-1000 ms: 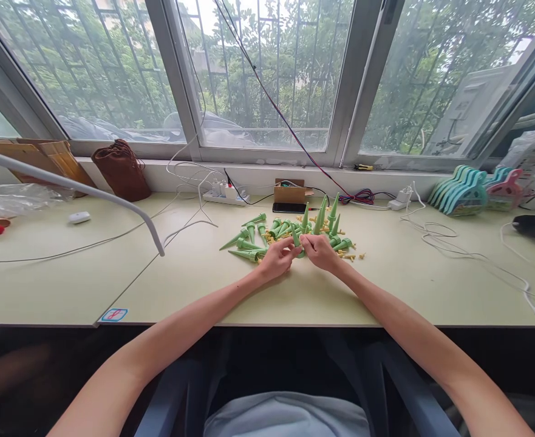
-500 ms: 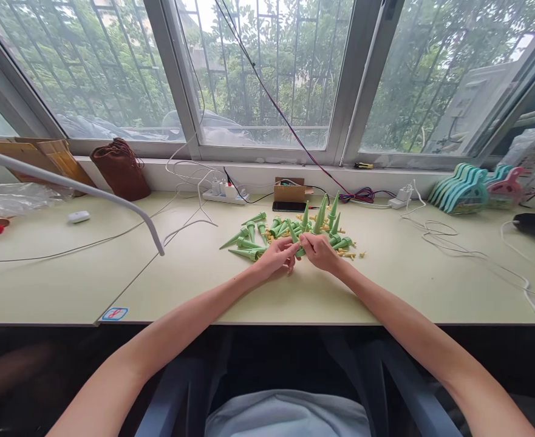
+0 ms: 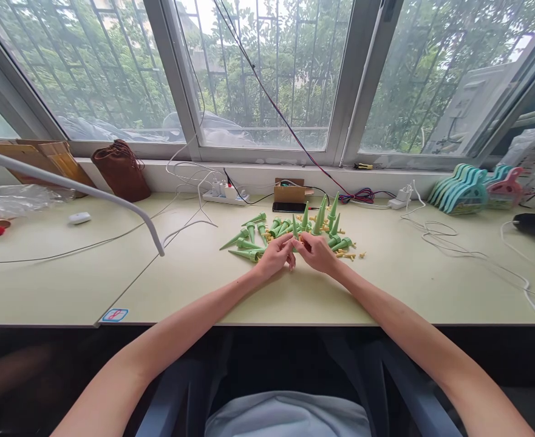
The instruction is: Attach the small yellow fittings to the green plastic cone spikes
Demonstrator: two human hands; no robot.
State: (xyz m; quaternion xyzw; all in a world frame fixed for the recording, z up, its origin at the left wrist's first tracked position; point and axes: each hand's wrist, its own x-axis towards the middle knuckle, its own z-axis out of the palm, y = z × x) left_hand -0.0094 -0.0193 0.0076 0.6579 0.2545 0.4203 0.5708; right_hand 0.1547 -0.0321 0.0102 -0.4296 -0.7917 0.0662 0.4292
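My left hand [image 3: 276, 255] and my right hand [image 3: 318, 252] meet at the front of a pile of green plastic watering spikes [image 3: 245, 243]. Between their closed fingertips is one green watering spike [image 3: 295, 227], its point upward. Both hands pinch it low down, and the fingers hide its lower end. Several more spikes [image 3: 320, 217] stand point-up just behind my right hand, while others lie on their sides to the left. Small yellow plastic pieces [image 3: 347, 255] are scattered among the spikes and to the right of my right hand.
Behind the pile are a small open cardboard box [image 3: 289, 193], a dark phone [image 3: 284, 207] and a power strip [image 3: 226, 195]. White cables [image 3: 467, 252] and teal hangers [image 3: 459, 188] lie at right. A brown pouch [image 3: 120, 170] and a white curved bar [image 3: 89, 189] are at left.
The held spike has turned from leaning left to nearly upright. My right hand has shifted slightly left and its fingers have moved on the spike; my left hand is almost unmoved.
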